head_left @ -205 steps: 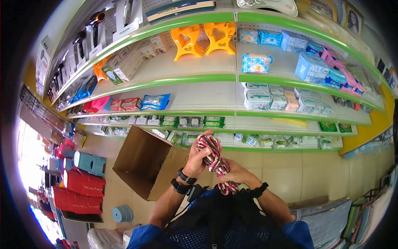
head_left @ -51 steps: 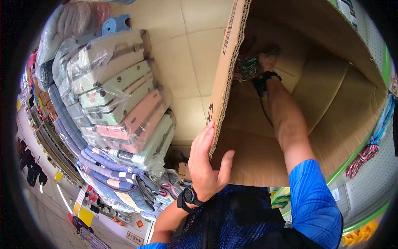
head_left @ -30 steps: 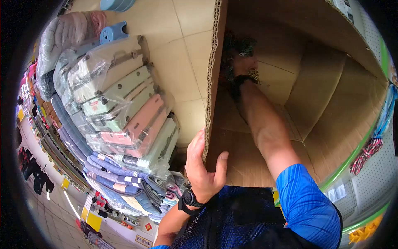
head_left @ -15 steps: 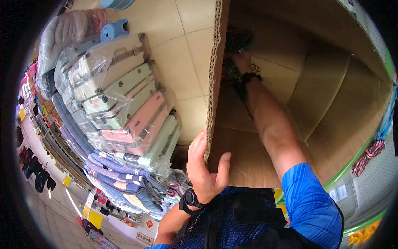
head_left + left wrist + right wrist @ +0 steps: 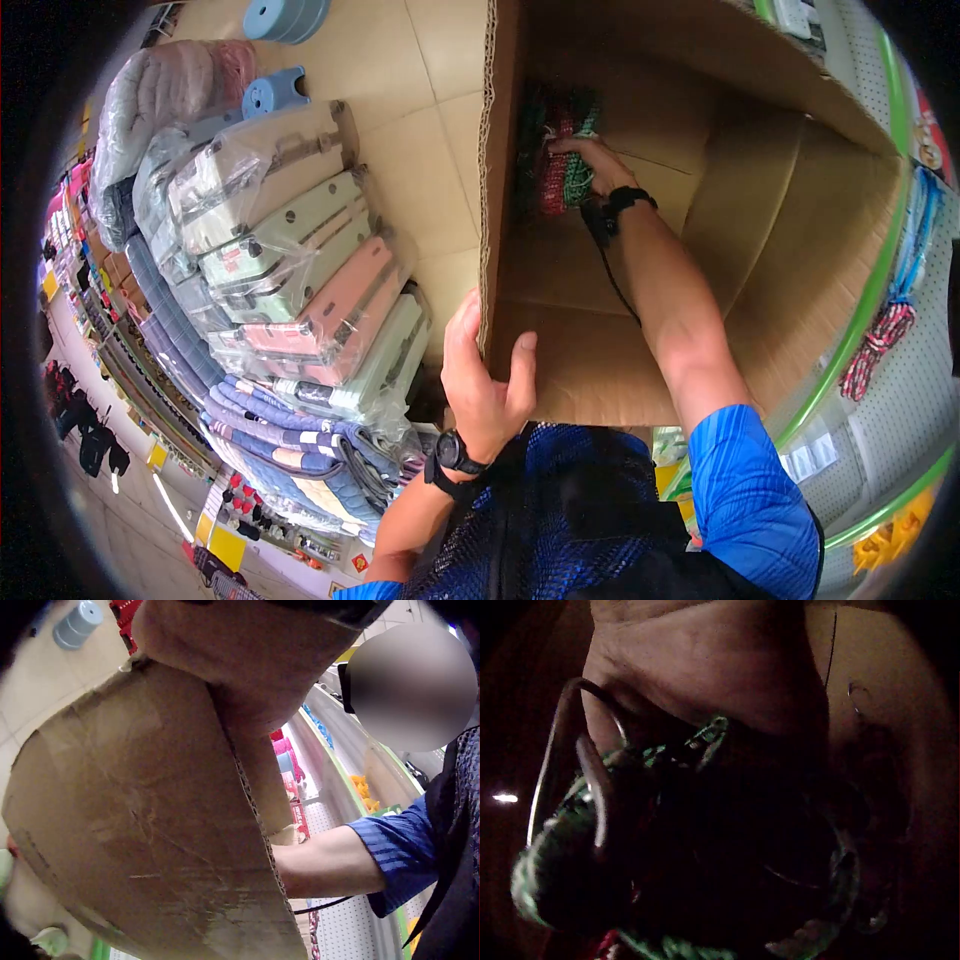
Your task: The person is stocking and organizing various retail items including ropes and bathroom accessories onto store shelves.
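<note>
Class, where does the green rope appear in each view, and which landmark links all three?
Head: the green rope, above and right of centre, inside the cardboard box.
Left wrist: not visible.
Right wrist: lower left, curving along the bottom.
Shared landmark: the right arm.

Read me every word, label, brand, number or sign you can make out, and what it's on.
No text is legible.
White label by the right-hand shelving: too small to read.
Red marking on a plastic-wrapped suitcase: too small.
Red diamond sign in the background: too small.
Red boxes, left wrist view: lettering blurred.
Cardboard box, green rope bundle: nothing readable.
</note>
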